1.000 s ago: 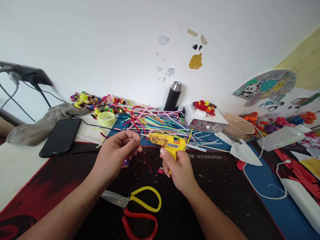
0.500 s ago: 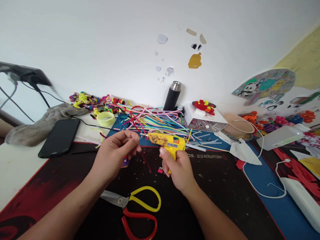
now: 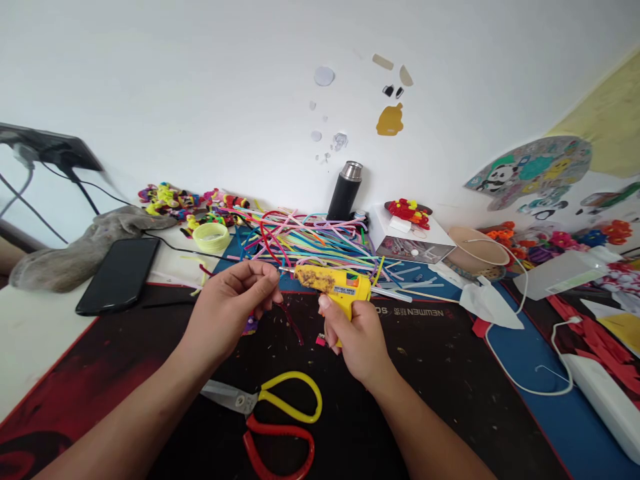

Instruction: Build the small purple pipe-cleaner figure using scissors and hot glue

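Left hand (image 3: 227, 303) is pinching, thumb to forefinger, what I'm taking for a dark red fuzzy strand (image 3: 294, 325), its tail hanging below. Right hand (image 3: 357, 340) is gripping the yellow glue gun (image 3: 325, 280) over the dark mat (image 3: 440, 373), nozzle (image 3: 287, 270) pointing at the pinch — I can't tell if it's touching. From here I'm rating burns the main risk: a slight wobble could be putting a hot tip on skin. Scissors (image 3: 241, 401) are lying nearer the body, blade running under the left forearm — a sagging arm could be catching it. Beyond, coloured stems (image 3: 310, 240) are lying heaped.
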Action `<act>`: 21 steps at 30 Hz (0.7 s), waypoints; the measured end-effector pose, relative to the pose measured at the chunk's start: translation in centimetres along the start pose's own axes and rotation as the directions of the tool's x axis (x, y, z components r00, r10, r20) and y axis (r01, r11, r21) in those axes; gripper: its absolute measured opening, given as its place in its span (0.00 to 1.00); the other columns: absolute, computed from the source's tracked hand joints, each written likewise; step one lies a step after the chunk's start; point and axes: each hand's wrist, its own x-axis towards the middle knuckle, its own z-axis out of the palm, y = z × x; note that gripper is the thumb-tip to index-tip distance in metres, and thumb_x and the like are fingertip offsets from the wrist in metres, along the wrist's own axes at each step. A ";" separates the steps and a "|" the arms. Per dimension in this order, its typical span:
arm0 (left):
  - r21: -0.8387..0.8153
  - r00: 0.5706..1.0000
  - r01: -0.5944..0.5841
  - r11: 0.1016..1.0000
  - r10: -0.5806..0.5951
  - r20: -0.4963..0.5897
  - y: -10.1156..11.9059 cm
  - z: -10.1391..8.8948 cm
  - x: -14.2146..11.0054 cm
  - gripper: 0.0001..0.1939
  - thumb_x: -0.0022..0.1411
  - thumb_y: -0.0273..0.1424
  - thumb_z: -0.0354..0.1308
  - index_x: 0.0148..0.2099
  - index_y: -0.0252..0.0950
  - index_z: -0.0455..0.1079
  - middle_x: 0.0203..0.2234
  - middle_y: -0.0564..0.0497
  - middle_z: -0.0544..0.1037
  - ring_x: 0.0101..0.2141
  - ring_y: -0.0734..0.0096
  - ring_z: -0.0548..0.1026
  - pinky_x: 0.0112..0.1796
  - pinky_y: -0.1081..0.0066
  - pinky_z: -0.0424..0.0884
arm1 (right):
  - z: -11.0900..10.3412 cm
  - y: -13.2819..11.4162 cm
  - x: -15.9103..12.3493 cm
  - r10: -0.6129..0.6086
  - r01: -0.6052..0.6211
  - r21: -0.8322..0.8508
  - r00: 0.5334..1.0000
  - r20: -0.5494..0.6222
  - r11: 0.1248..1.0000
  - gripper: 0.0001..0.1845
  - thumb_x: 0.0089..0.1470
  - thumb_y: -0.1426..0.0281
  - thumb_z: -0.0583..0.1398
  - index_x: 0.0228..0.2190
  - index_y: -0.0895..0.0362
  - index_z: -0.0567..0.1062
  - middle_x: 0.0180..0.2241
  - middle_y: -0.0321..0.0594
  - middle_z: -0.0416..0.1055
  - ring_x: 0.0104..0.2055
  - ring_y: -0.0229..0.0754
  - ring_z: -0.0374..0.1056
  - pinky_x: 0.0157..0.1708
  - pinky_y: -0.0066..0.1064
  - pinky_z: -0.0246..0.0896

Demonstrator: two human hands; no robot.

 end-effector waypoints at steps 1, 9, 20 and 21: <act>0.000 1.000 0.001 1.000 -0.001 0.001 0.0 0.0 0.0 0.16 0.63 0.45 0.75 0.38 0.39 0.78 0.24 0.53 0.80 0.22 0.73 0.71 0.24 0.74 0.65 | 0.0 0.0 0.0 -0.003 0.003 -0.001 1.000 0.000 1.000 0.40 0.60 0.35 0.66 0.14 0.52 0.68 0.11 0.34 0.61 0.15 0.34 0.56 0.20 0.30 0.54; 0.048 1.000 -0.012 0.999 0.011 0.015 0.2 0.0 -0.2 0.14 0.66 0.44 0.73 0.38 0.39 0.79 0.25 0.53 0.81 0.23 0.72 0.72 0.25 0.74 0.66 | 0.0 -0.1 -0.2 -0.010 0.010 -0.010 1.000 -0.008 1.000 0.40 0.61 0.35 0.65 0.14 0.52 0.69 0.12 0.34 0.61 0.15 0.34 0.56 0.20 0.30 0.54; 0.028 1.000 -0.020 0.999 0.020 0.002 0.0 0.0 -0.2 0.14 0.65 0.44 0.73 0.39 0.39 0.79 0.24 0.54 0.80 0.23 0.73 0.71 0.25 0.75 0.65 | 0.0 -0.2 -0.1 -0.002 0.002 0.006 1.000 -0.009 1.000 0.41 0.60 0.34 0.66 0.14 0.52 0.68 0.12 0.34 0.61 0.15 0.34 0.57 0.21 0.31 0.54; 0.025 1.000 -0.018 1.000 0.018 -0.002 0.1 0.1 -0.2 0.14 0.65 0.44 0.74 0.39 0.39 0.79 0.24 0.54 0.80 0.23 0.73 0.71 0.25 0.75 0.65 | 0.0 -0.2 -0.1 -0.002 0.002 0.008 1.000 -0.010 1.000 0.41 0.60 0.34 0.66 0.14 0.52 0.69 0.12 0.34 0.61 0.15 0.34 0.57 0.20 0.31 0.54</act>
